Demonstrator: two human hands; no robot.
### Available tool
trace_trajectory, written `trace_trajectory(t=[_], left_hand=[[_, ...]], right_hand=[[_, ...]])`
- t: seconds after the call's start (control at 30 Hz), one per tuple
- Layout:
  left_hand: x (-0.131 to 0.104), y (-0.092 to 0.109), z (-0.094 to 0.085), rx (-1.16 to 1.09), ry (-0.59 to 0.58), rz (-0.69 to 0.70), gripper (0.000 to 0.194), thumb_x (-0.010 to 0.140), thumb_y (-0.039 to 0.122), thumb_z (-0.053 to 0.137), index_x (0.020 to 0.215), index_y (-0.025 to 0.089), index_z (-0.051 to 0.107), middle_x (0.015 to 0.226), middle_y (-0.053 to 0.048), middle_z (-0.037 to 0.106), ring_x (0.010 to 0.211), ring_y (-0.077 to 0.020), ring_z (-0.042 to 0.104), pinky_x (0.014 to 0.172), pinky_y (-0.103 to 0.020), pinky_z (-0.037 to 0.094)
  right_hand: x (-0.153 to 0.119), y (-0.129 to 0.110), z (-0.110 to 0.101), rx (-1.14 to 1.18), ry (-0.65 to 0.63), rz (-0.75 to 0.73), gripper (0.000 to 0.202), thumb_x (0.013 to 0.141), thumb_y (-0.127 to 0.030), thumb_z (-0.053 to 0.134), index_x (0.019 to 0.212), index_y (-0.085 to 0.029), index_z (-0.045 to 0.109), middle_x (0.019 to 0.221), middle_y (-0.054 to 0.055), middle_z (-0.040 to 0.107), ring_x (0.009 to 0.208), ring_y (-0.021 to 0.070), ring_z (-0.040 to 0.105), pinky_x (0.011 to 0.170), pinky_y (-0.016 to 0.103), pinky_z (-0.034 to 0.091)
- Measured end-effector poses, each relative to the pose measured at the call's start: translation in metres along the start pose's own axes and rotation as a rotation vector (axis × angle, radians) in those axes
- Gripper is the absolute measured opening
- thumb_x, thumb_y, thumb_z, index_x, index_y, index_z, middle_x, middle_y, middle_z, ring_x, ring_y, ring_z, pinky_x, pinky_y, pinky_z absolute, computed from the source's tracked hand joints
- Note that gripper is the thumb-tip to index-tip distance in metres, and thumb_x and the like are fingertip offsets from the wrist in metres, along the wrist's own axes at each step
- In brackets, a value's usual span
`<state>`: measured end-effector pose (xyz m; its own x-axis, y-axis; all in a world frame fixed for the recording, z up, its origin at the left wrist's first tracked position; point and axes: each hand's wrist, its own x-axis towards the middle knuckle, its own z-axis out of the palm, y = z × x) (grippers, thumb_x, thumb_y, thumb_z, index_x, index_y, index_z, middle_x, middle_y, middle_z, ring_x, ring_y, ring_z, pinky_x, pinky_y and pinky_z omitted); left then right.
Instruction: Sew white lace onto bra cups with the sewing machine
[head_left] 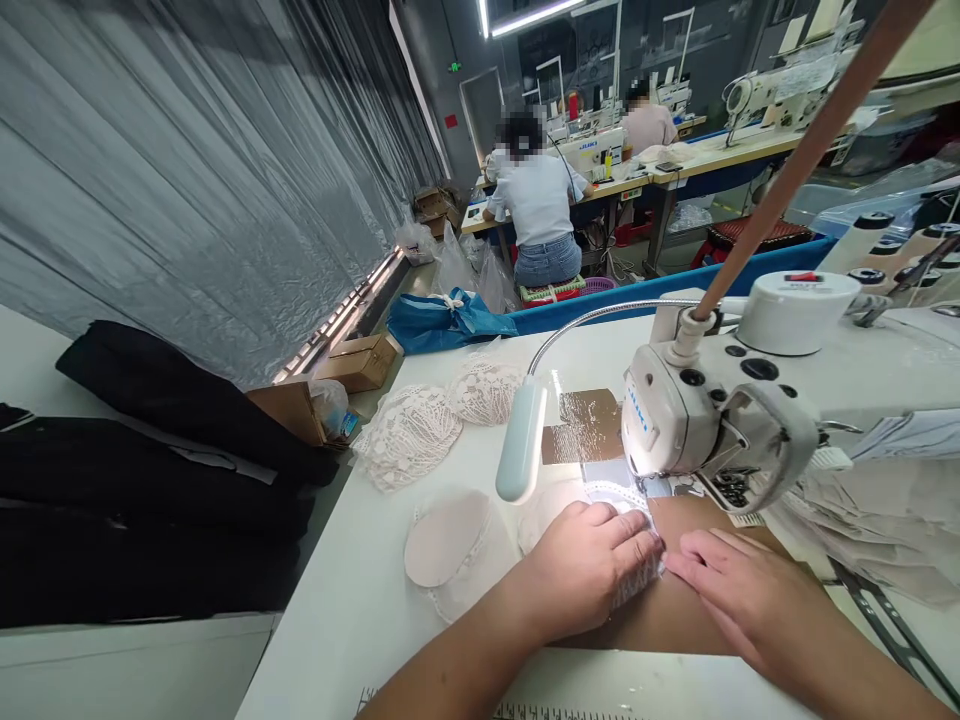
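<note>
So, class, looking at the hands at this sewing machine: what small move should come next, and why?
Probably ease the lace piece slightly farther under the sewing machine: its far edge lies close by the machine's head, the left hand rests on it, and the right hand sits beside it, seemingly placed to guide.

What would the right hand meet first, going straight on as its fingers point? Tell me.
Most likely the white lace fabric under the left hand, just at the fingertips of the right hand, with the left hand's fingers close by. Depth is unclear; they may already touch.
</note>
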<state>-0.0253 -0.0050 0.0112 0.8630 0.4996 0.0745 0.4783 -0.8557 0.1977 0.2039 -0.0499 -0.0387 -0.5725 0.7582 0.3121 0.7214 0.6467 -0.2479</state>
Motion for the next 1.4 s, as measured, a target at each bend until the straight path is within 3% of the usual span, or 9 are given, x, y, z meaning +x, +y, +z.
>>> trace_trajectory(t=[0.4,0.6,0.87,1.03,1.23,1.4], left_hand=[[0.003,0.002,0.01,0.016,0.037,-0.051,0.044,0.087,0.021,0.049,0.129,0.01,0.053,0.137,-0.009,0.054,0.089,-0.0231,0.052,0.079,-0.034,0.047],[0.01,-0.012,0.012,0.034,0.045,-0.047,0.047,0.084,0.021,0.052,0.13,0.01,0.053,0.138,-0.01,0.054,0.093,-0.0251,0.053,0.079,-0.036,0.047],[0.023,-0.039,-0.001,0.083,-0.011,0.006,0.048,0.083,0.019,0.055,0.13,0.012,0.053,0.133,-0.01,0.057,0.097,-0.0248,0.053,0.084,-0.036,0.046],[0.021,-0.041,0.003,0.072,0.047,0.038,0.035,0.091,0.019,0.05,0.126,0.017,0.055,0.127,-0.011,0.06,0.101,-0.0225,0.054,0.086,-0.036,0.045],[0.018,-0.044,0.01,0.017,0.076,0.067,0.036,0.092,0.019,0.047,0.127,0.018,0.056,0.13,-0.008,0.06,0.102,-0.0225,0.054,0.089,-0.036,0.044],[0.021,-0.051,0.01,0.006,0.057,0.038,0.04,0.087,0.018,0.053,0.126,0.017,0.056,0.125,-0.009,0.062,0.099,-0.023,0.052,0.084,-0.035,0.043]], right_hand=[[0.0,-0.003,0.006,0.018,0.07,0.038,0.035,0.087,-0.006,0.036,0.1,-0.022,0.064,0.08,0.004,0.058,0.073,0.0204,0.049,0.065,0.032,0.035],[0.01,0.0,0.006,-0.076,0.126,0.039,0.035,0.085,-0.006,0.038,0.1,-0.021,0.066,0.08,0.004,0.061,0.07,0.0193,0.052,0.063,0.031,0.036],[0.027,-0.001,-0.002,-0.211,0.088,0.106,0.043,0.08,-0.002,0.039,0.108,-0.019,0.067,0.085,0.006,0.066,0.051,0.0139,0.051,0.05,0.03,0.03],[0.029,-0.002,0.002,-0.27,0.05,0.159,0.048,0.079,-0.002,0.041,0.115,-0.02,0.066,0.079,0.004,0.067,0.045,0.0119,0.048,0.046,0.028,0.029],[0.033,-0.001,0.001,-0.328,0.095,0.167,0.05,0.078,-0.003,0.039,0.114,-0.022,0.069,0.084,0.005,0.07,0.041,0.0113,0.049,0.04,0.027,0.032],[0.03,0.004,0.006,-0.328,0.081,0.172,0.056,0.077,-0.002,0.038,0.117,-0.026,0.069,0.088,0.007,0.071,0.047,0.0126,0.058,0.038,0.023,0.037]])
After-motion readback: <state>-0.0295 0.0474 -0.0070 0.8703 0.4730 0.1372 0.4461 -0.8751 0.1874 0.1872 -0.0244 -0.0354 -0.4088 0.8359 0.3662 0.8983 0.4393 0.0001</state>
